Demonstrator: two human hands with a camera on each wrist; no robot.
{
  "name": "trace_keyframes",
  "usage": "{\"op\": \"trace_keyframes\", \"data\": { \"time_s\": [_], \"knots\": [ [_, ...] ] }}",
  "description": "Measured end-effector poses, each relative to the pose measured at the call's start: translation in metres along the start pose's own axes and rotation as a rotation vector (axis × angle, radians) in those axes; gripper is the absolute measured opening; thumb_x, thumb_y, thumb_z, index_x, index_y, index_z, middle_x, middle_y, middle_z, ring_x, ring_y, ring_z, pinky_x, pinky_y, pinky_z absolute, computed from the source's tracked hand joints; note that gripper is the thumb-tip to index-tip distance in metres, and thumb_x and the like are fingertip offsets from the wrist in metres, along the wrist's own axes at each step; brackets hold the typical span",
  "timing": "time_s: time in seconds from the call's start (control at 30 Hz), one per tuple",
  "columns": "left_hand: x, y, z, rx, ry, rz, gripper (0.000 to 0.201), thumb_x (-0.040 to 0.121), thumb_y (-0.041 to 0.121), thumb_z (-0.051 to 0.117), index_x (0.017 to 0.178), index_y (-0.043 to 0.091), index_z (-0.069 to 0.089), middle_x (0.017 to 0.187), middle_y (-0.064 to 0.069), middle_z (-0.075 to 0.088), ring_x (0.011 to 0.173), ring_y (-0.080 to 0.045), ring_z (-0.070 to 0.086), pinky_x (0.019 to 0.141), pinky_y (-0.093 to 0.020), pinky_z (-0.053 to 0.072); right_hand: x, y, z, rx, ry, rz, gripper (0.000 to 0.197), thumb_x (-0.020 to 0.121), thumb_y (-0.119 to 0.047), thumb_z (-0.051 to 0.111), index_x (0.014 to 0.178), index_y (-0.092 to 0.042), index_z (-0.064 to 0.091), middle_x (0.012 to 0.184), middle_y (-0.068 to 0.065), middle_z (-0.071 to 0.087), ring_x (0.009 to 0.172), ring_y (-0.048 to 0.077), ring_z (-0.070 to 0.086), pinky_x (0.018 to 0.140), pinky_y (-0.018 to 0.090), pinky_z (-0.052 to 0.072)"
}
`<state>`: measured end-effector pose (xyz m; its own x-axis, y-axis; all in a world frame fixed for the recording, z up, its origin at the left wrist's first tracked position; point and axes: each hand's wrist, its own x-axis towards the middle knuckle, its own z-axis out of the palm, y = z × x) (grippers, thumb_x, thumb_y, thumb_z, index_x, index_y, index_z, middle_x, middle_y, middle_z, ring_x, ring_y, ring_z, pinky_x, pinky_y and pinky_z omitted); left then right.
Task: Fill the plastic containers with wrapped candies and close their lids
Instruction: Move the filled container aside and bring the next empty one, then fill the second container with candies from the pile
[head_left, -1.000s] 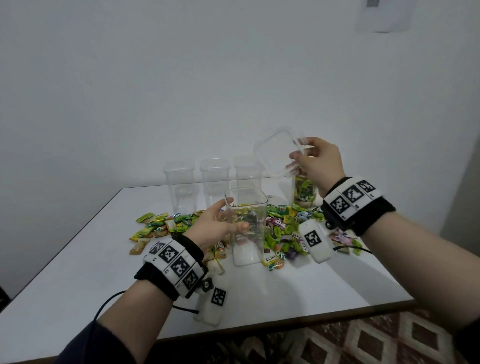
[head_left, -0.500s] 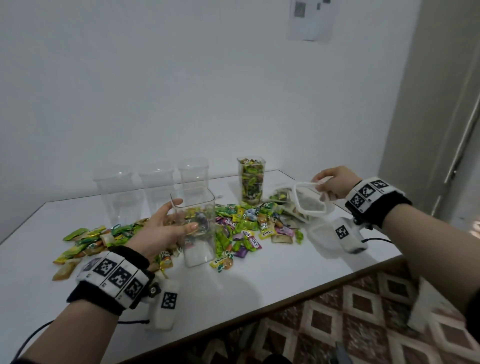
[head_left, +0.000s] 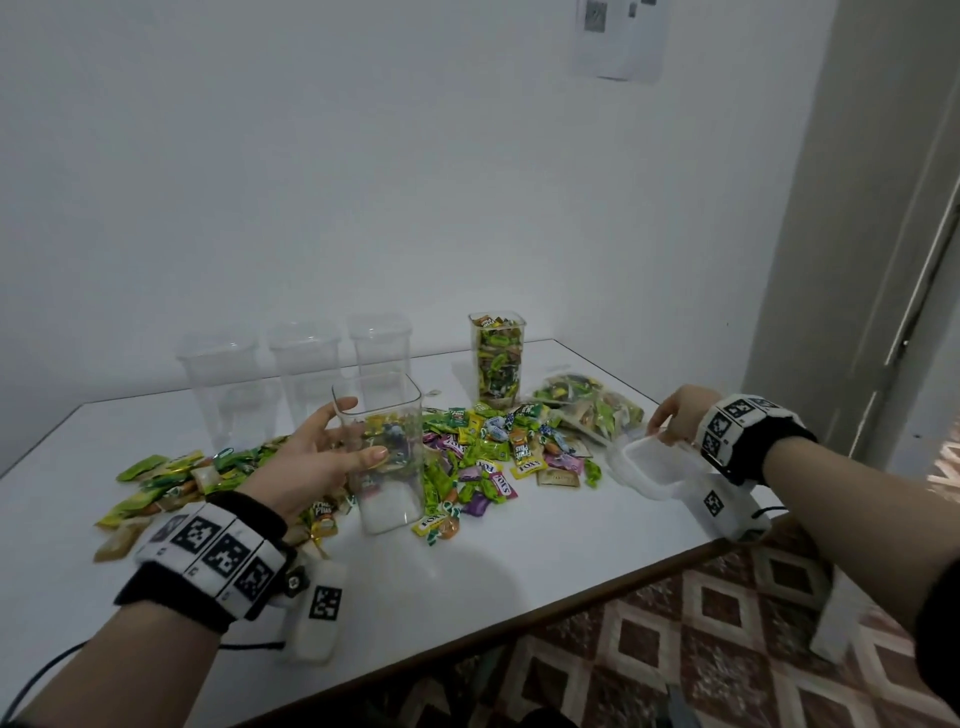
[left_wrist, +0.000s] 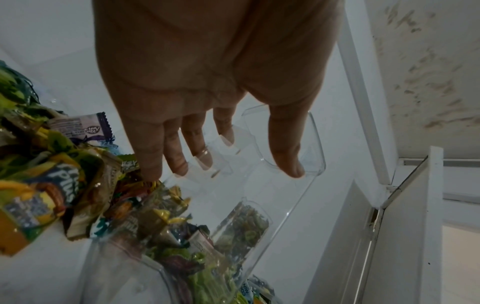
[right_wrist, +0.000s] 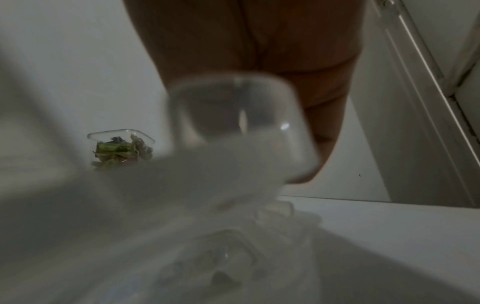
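Head view: left hand (head_left: 317, 457) wraps the near open container (head_left: 387, 452), thumb across the front wall, fingers behind; the left wrist view shows fingers (left_wrist: 179, 156) curved over the clear rim, so this grip is closed on the container, which stands upright on the counter (head_left: 519, 551). It looks empty; the colours seen through its walls are likely candies lying behind it. Right hand (head_left: 680, 418) pinches the edge of a translucent lid (head_left: 649, 467) low at the counter's right end; right wrist view is blurred, the lid fills it, exact finger placement cannot be told. Outward from the left grip: loose wrapped candies (head_left: 483, 457) spread just beside and behind the container on both sides; a candy bag (head_left: 587, 405) lies between the pile and the right grip; a filled container (head_left: 496, 358) stands unlidded beyond the pile; three empty containers (head_left: 301, 369) stand behind the left grip. Judgement: lid is being parked so filling can start. Set it flat, well clear of the counter edge. Keep the left grip low on the walls to steady the tall container, feed candies in small handfuls, leave headroom for the lid.
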<state>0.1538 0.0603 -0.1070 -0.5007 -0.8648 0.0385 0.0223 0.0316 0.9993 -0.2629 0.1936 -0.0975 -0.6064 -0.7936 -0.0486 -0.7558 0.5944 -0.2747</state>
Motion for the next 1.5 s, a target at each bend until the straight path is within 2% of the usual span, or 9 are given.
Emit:
{"op": "trace_keyframes", "data": {
  "time_s": [0.2, 0.3, 0.57, 0.7, 0.77, 0.9, 1.03, 1.3, 1.5],
  "knots": [
    [-0.001, 0.002, 0.0, 0.026, -0.011, -0.012, 0.067, 0.072, -0.001, 0.072, 0.128, 0.026, 0.048, 0.117, -0.005, 0.059, 0.101, -0.023, 0.064, 0.059, -0.03, 0.057, 0.004, 0.006, 0.005, 0.034, -0.061, -0.021, 0.019, 0.076, -0.011, 0.075, 0.093, -0.018, 0.075, 0.032, -0.013, 0.05, 0.031, -0.004, 0.047, 0.037, 0.006, 0.036],
    [-0.001, 0.003, 0.0, 0.019, -0.016, -0.018, 0.067, 0.072, -0.002, 0.072, 0.128, 0.026, 0.048, 0.121, -0.007, 0.056, 0.104, -0.025, 0.062, 0.058, -0.029, 0.057, 0.004, 0.006, 0.007, 0.021, -0.063, -0.056, 0.018, 0.075, -0.01, 0.075, 0.093, -0.015, 0.075, 0.031, -0.014, 0.049, 0.028, -0.007, 0.045, 0.036, 0.004, 0.034],
    [0.0, 0.003, 0.0, 0.015, -0.014, -0.019, 0.064, 0.071, -0.002, 0.073, 0.122, 0.03, 0.051, 0.122, -0.006, 0.056, 0.1, -0.021, 0.063, 0.054, -0.026, 0.055, 0.004, -0.001, 0.004, -0.172, -0.042, -0.121, 0.027, 0.078, -0.006, 0.069, 0.101, -0.02, 0.074, 0.081, -0.002, 0.063, 0.064, 0.008, 0.052, 0.046, 0.006, 0.035],
    [-0.001, 0.005, -0.001, 0.111, 0.009, -0.005, 0.076, 0.06, 0.011, 0.079, 0.125, 0.032, 0.047, 0.124, -0.006, 0.057, 0.108, -0.024, 0.061, 0.083, -0.045, 0.055, 0.003, -0.005, 0.005, -0.236, -0.006, -0.116, 0.044, 0.08, 0.006, 0.052, 0.105, -0.023, 0.072, 0.1, 0.005, 0.064, 0.088, 0.019, 0.06, 0.07, 0.019, 0.043],
    [-0.003, 0.007, -0.002, 0.173, 0.011, -0.002, 0.08, 0.063, 0.013, 0.08, 0.131, 0.032, 0.042, 0.123, -0.004, 0.058, 0.109, -0.021, 0.061, 0.085, -0.043, 0.054, 0.002, -0.006, 0.004, -0.216, 0.022, -0.121, 0.044, 0.081, 0.006, 0.05, 0.108, -0.022, 0.07, 0.106, 0.007, 0.066, 0.091, 0.02, 0.06, 0.076, 0.02, 0.044],
    [-0.008, 0.014, -0.008, 0.316, -0.034, -0.013, 0.092, 0.065, 0.01, 0.08, 0.144, 0.017, 0.033, 0.112, 0.005, 0.062, 0.099, -0.003, 0.059, 0.073, -0.017, 0.053, -0.005, -0.018, -0.006, -0.161, 0.076, -0.184, 0.035, 0.084, -0.001, 0.056, 0.111, -0.021, 0.068, 0.103, 0.006, 0.066, 0.084, 0.015, 0.053, 0.076, 0.021, 0.041],
    [-0.019, 0.029, -0.022, 0.563, -0.039, -0.013, 0.091, 0.061, 0.019, 0.084, 0.141, 0.013, 0.041, 0.137, -0.008, 0.051, 0.128, -0.018, 0.046, 0.105, -0.031, 0.04, -0.021, -0.047, -0.017, -0.085, 0.111, -0.333, 0.032, 0.086, -0.006, 0.055, 0.107, -0.025, 0.069, 0.092, -0.001, 0.064, 0.083, 0.016, 0.057, 0.077, 0.023, 0.043],
    [-0.049, 0.032, -0.052, 1.227, -0.158, 0.01, 0.062, 0.085, 0.045, 0.065, 0.14, 0.029, 0.043, 0.143, 0.008, 0.044, 0.13, -0.009, 0.041, 0.102, -0.019, 0.033, -0.069, -0.125, 0.007, -0.105, 0.004, -0.703, 0.022, 0.085, -0.024, 0.06, 0.102, -0.037, 0.067, 0.084, -0.02, 0.056, 0.071, -0.005, 0.049, 0.062, 0.006, 0.033],
    [-0.064, 0.013, -0.074, 1.45, -0.298, -0.011, 0.065, 0.093, 0.047, 0.052, 0.149, 0.026, 0.027, 0.156, 0.006, 0.025, 0.14, -0.009, 0.025, 0.111, -0.02, 0.02, -0.075, -0.155, 0.046, -0.35, -0.164, -0.82, 0.044, 0.089, -0.03, 0.056, 0.133, -0.03, 0.05, 0.122, 0.001, 0.053, 0.114, 0.016, 0.051, 0.091, 0.022, 0.038]
  ]
}}
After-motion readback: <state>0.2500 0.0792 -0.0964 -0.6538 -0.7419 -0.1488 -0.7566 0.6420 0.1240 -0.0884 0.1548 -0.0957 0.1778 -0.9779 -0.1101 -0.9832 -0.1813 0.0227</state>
